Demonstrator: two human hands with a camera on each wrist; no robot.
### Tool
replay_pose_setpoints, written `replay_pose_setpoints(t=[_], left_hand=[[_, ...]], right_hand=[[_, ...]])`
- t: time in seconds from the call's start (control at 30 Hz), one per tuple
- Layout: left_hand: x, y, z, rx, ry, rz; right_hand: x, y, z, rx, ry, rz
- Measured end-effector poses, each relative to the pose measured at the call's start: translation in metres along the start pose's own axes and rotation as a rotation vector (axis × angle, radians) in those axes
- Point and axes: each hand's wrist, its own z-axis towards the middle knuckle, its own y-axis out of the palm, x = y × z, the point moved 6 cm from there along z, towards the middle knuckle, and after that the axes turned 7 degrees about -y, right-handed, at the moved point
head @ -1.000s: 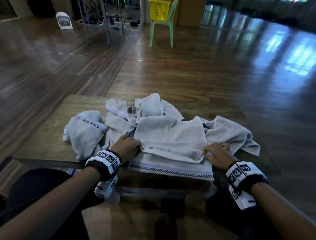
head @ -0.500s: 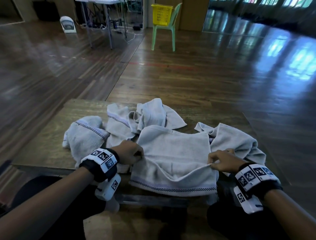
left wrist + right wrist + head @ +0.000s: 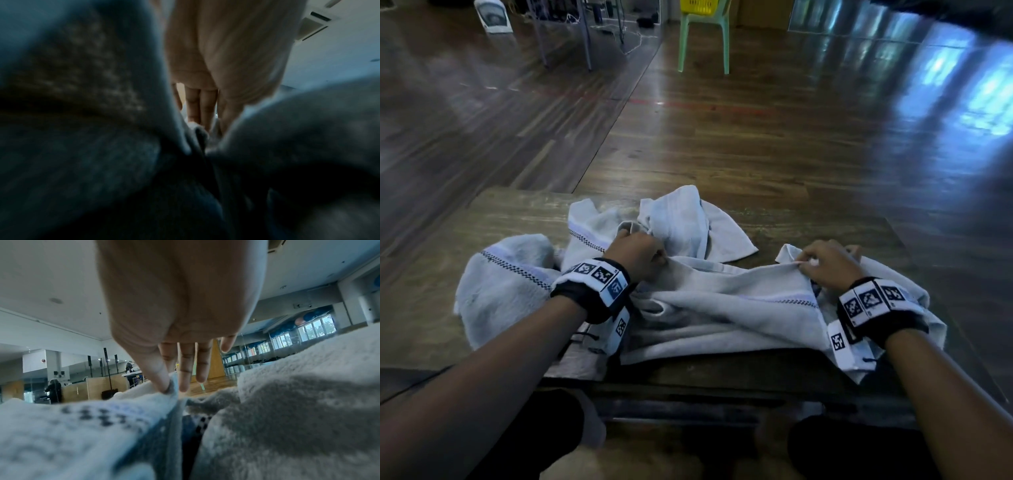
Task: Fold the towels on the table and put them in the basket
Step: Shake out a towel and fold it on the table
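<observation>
A grey towel with a checked border lies folded over at the near edge of the wooden table. My left hand grips its left corner; in the left wrist view the fingers disappear between dark folds of cloth. My right hand pinches the right corner, and in the right wrist view the thumb presses the towel's edge. Other crumpled towels lie at the left, behind and under my right wrist. The yellow basket sits far off on a green chair.
Dark wooden floor surrounds the table. A metal-legged table with cables and a white fan stand at the far left. My knees are below the table's near edge.
Both hands lifted the towel's near edge and carried it away from me, folding the towel over itself. They now hold the corners farther back on the table.
</observation>
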Motion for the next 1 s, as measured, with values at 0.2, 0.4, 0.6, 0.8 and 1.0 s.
replay_pose_setpoints(t=[0.2,0.4,0.6,0.8,1.0], left_hand=[[-0.002,0.006,0.011,-0.11,0.0,0.006],[-0.006,0.011,0.01,-0.176,-0.032,-0.099],[0.001,0.016,0.005,-0.18,-0.006,-0.049],[-0.005,0.017,0.006,-0.173,0.014,-0.071],[-0.007,0.016,0.004,-0.155,0.012,-0.117]], right_hand=[[-0.001,0.021,0.005,-0.137,0.039,-0.079],[-0.001,0.027,0.001,-0.132,0.004,-0.088],[0.001,0.032,-0.001,-0.172,-0.005,-0.089],[-0.004,0.028,-0.001,-0.277,0.017,-0.177],[-0.006,0.03,0.003,-0.313,0.049,-0.224]])
